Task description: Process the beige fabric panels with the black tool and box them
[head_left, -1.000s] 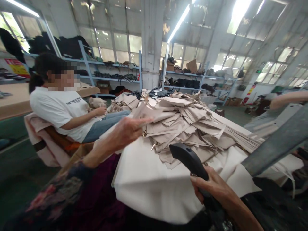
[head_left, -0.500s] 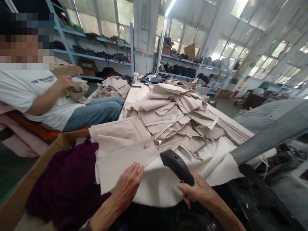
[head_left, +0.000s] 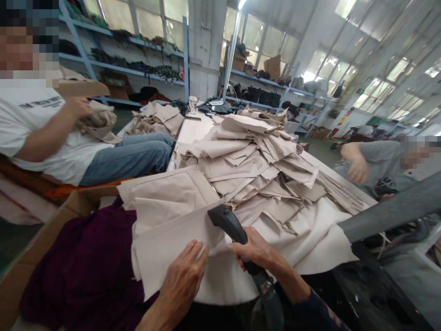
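Observation:
My right hand [head_left: 253, 248] is closed round the grip of a black curved handheld nozzle [head_left: 227, 223], with a hose [head_left: 272, 296] running down from its lower end. The nozzle's head is over the edge of a flat beige fabric piece [head_left: 165, 236], near its upper right corner; I cannot tell whether it touches. My left hand [head_left: 186, 271] lies on the right side of that piece, fingers stretched out flat. More beige fabric pieces [head_left: 168, 188] lie under and behind it. A big loose heap of beige pieces [head_left: 237, 161] rises beyond the nozzle.
White cloth [head_left: 227, 276] drapes over the table's near edge. A cardboard box [head_left: 65, 207] with purple fabric [head_left: 89, 262] stands at left. One person [head_left: 44, 124] sits left holding beige cloth; another [head_left: 375, 165] is at right, behind a grey metal bar [head_left: 396, 209].
My right hand has moved the nozzle left, onto the beige piece, covering the spot where a small metal fitting showed. My left hand stays on the fabric. A person has come into view at right.

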Demonstrator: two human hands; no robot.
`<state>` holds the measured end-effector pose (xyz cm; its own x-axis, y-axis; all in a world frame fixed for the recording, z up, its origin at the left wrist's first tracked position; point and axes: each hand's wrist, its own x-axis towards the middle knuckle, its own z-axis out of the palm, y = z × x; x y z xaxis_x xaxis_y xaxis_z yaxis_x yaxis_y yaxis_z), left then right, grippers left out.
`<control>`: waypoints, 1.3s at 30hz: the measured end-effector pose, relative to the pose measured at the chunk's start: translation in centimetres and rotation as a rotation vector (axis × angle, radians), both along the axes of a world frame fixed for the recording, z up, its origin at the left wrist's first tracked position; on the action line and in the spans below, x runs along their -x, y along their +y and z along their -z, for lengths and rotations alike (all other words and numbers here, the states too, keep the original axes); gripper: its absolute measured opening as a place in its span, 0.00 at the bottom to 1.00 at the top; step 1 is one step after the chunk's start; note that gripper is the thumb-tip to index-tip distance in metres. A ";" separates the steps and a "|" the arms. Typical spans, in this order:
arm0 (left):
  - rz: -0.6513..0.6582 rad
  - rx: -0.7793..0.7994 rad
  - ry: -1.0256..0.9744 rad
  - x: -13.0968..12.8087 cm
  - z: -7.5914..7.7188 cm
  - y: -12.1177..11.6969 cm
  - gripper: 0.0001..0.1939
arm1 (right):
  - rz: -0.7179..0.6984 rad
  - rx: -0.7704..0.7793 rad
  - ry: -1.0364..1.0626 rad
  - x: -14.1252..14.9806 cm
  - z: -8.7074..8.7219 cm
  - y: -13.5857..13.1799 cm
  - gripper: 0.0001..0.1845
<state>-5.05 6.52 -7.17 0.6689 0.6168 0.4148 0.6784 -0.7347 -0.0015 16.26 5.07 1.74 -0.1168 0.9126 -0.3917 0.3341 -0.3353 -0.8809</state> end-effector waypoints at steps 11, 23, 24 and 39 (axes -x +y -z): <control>0.010 0.025 -0.070 0.0 -0.5 0.2 0.16 | 0.019 0.045 -0.103 -2.5 -0.6 -3.0 0.08; 0.028 0.128 -0.059 0.6 -1.9 0.8 0.13 | 0.068 -0.044 -0.028 -1.3 -2.3 0.8 0.12; -0.003 0.126 -0.083 0.7 -2.6 1.5 0.13 | 0.095 -0.066 -0.048 -1.9 -2.7 0.4 0.12; -0.244 0.177 0.164 1.1 -8.8 9.5 0.15 | 0.145 -0.028 -0.075 -3.7 -3.7 -4.9 0.13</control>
<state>-6.14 16.06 1.68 0.5419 0.8196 0.1859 0.8354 -0.5496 -0.0119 19.95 0.15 5.40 0.0458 0.9286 -0.3682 0.3491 -0.3602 -0.8651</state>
